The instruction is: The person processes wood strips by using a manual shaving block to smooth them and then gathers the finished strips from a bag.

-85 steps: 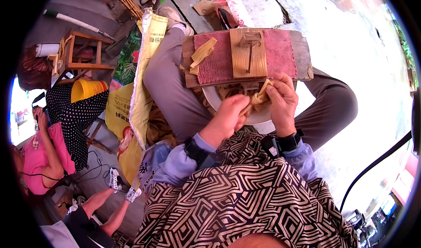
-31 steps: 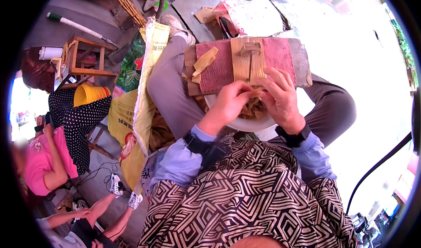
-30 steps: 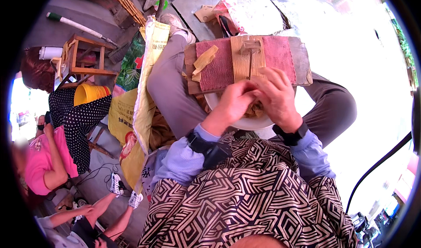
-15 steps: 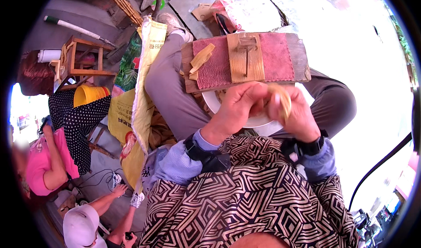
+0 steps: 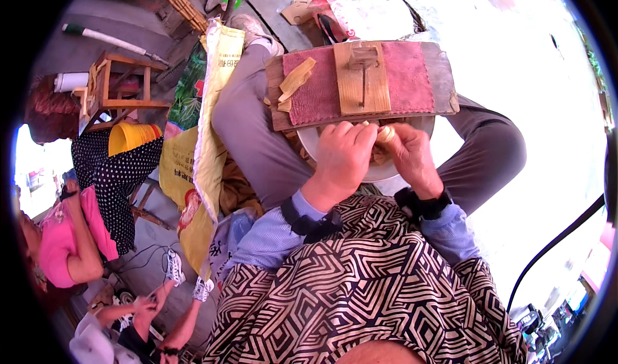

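My left hand [image 5: 342, 157] and my right hand [image 5: 410, 157] meet over a white basin [image 5: 308, 136], just in front of a board laid across my lap. Both are closed, fingertips pinching a thin pale yellow strip [image 5: 385, 134]; most of it is hidden by the fingers. The wooden board [image 5: 442, 81] carries a red cloth [image 5: 409, 74]. On the cloth sits a lighter wood block [image 5: 347, 93] with a blade-like metal piece [image 5: 363, 88] running along its middle. Flat yellowish husk-like pieces [image 5: 297, 79] lie at the board's left end.
A yellow woven sack [image 5: 207, 139] stands by my left knee, with a bundle of thin sticks [image 5: 180, 7] beyond it. A wooden stool [image 5: 103, 93] and two people are at the left. A red-and-white bag [image 5: 331, 13] lies past the board. A black cable [image 5: 553, 243] curves at the right.
The pale yellow strip showed as a loop at my right hand; now only a small bit shows. My right hand moved left and my left hand slightly right. At lower left, a person shifted.
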The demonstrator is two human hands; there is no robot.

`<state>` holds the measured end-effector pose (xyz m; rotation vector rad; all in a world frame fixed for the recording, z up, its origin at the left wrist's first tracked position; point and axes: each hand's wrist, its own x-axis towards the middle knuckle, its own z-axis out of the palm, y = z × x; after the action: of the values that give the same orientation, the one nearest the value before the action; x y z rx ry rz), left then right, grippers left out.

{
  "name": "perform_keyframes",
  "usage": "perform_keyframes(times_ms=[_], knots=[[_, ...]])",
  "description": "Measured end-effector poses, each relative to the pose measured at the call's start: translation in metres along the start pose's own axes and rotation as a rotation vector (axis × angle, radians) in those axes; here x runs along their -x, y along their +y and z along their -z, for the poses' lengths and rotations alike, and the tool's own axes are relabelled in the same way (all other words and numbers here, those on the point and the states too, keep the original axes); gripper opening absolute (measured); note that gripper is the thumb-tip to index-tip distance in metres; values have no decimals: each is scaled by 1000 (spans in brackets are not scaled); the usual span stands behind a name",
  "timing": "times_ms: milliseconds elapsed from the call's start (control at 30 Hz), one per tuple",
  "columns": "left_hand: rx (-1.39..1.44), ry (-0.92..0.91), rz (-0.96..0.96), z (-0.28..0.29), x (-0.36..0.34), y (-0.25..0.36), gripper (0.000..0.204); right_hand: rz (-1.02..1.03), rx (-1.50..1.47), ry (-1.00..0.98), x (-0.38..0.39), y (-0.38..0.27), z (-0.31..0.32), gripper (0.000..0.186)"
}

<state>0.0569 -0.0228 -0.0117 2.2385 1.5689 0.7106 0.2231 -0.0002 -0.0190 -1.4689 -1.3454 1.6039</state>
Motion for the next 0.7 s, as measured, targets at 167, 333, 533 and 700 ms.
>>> perform_keyframes(times_ms=[167,333,533,700], knots=[[514,20,5,-9,19,-17,43,-314,-777,-352,6,12,-17,36],[627,4,168,-3,24,-9,35,-239,-588,-314,2,20,-20,19],[313,78,313,-13,2,-5,14,250,-6,95,1,15,-25,9],[1427,-239,783,-7,15,-5,24,352,-51,295,-4,7,-21,10]])
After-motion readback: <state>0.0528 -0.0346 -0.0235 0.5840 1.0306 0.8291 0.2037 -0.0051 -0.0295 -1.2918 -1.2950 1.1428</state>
